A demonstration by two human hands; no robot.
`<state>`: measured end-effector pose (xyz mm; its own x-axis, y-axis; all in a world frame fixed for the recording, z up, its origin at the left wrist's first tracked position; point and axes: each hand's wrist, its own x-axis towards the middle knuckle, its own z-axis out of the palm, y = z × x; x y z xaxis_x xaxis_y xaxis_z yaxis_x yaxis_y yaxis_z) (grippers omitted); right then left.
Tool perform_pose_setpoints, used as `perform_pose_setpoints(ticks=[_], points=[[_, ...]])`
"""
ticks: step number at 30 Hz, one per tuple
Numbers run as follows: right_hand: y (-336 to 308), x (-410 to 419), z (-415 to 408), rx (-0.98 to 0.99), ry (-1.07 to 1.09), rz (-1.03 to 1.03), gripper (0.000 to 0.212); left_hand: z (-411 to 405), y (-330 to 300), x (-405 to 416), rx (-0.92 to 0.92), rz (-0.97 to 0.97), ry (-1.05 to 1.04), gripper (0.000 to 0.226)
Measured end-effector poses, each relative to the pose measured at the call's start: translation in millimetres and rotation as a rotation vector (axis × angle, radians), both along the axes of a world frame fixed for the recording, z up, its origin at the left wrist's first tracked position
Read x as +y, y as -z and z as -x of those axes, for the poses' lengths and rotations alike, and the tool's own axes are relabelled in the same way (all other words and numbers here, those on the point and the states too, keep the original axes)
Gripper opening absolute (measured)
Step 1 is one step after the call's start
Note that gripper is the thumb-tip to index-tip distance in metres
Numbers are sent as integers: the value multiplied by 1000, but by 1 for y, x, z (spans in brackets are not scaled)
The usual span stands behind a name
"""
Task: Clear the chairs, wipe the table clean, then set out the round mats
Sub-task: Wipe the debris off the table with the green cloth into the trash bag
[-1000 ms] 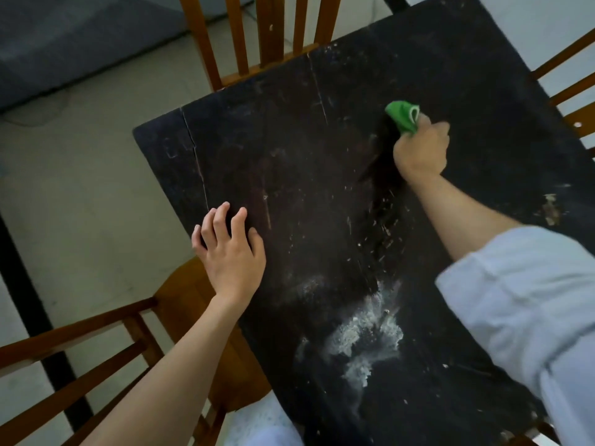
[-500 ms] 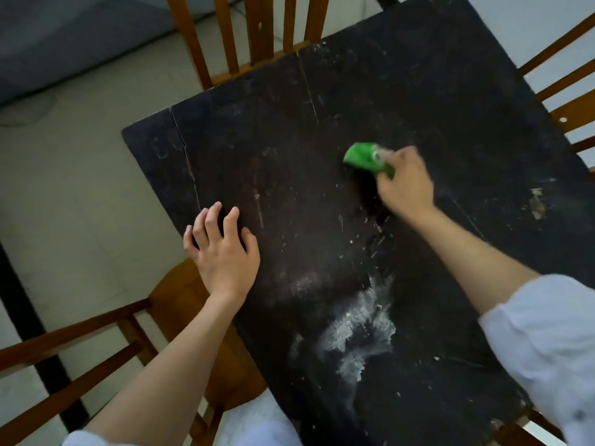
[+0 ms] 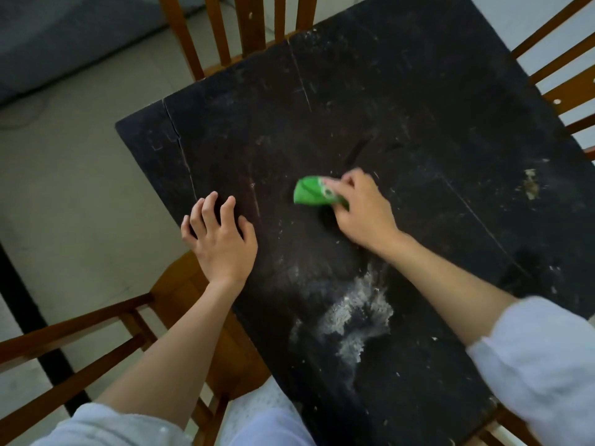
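Note:
A dark, scratched wooden table (image 3: pixel 418 130) fills the middle of the view. My right hand (image 3: pixel 362 210) is shut on a green cloth (image 3: pixel 314 195) and presses it on the tabletop near the centre. My left hand (image 3: pixel 220 239) lies flat on the table's left edge, fingers apart, holding nothing. A patch of whitish dust (image 3: pixel 357 317) lies on the table below my right forearm. A small pale stain (image 3: pixel 531 185) sits at the right. No round mats are in view.
Wooden chairs surround the table: one at the far side (image 3: pixel 251 30), one at the right (image 3: pixel 566 78), and one at the near left (image 3: pixel 96 342) with its seat under my left arm. Pale tiled floor (image 3: pixel 70 162) lies to the left.
My right hand has dragged the green cloth from the far middle of the table towards me and to the left. My left hand has stayed on the table edge.

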<state>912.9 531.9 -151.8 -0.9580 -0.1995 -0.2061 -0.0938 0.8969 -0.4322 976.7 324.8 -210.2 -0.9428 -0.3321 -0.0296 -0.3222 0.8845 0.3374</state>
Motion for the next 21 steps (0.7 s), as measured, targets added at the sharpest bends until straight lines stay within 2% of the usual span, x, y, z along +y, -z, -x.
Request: perform_pose_setpoints(ticks=[3,6,8,9,11,13,16,21], points=[[8,-28,7,8,32,-89,43,-1,0,-1,0,-18,-5,36],[7,-29,-66,12,-331,-18,47,0,-1,-2,4,-32,4,37],[-3,-18,-107,-98,-484,79,47,0,-2,-3,10,-46,1,37],[-6,-12,-109,-120,-483,108,46,0,-3,-4,14,-53,1,37],[-7,-11,-84,-82,-334,119,46,-1,-4,-5,9,-69,7,38],[-2,-24,-40,77,-168,52,44,-1,-7,-8,-14,-88,16,39],[7,-52,-3,85,-80,-32,43,0,-14,-14,-46,-122,33,39],[11,-52,-85,70,-505,-8,48,-4,-20,-28,3,-163,104,41]])
